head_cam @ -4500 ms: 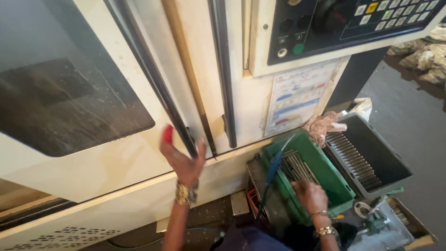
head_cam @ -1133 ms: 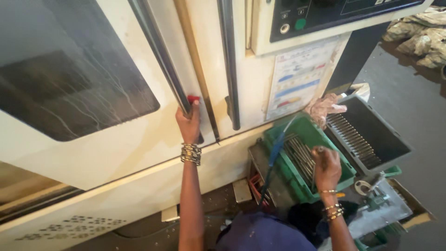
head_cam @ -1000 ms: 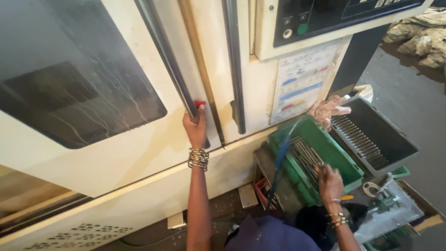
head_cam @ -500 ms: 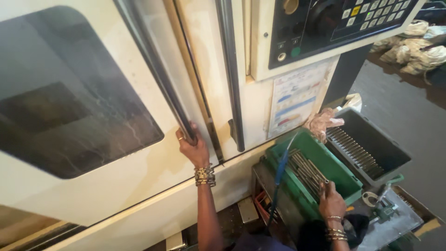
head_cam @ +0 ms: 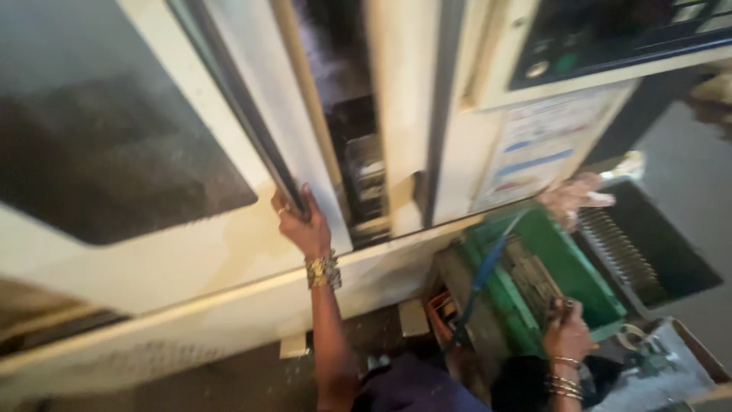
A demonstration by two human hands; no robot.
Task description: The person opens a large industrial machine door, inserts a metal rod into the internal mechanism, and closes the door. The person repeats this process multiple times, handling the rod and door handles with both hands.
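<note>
Setting: workshop floor beside a large cream machine (head_cam: 191, 267) with a dark window (head_cam: 107, 152) on its sliding door.
Left hand: left hand (head_cam: 303, 225), wrist stacked with gold bangles, is closed around the door's dark vertical handle bar (head_cam: 244, 107) near its lower end.
Door: a dark gap (head_cam: 354, 137) shows just right of the handle, opening onto the machine's interior.
Right hand: right hand (head_cam: 566, 336) rests low on the right, fingers curled on metal parts in the green tray (head_cam: 568, 259); grip too blurred to judge.
Far right: a dark bin (head_cam: 671, 259) stands beside the tray, below the control panel (head_cam: 602, 34).
</note>
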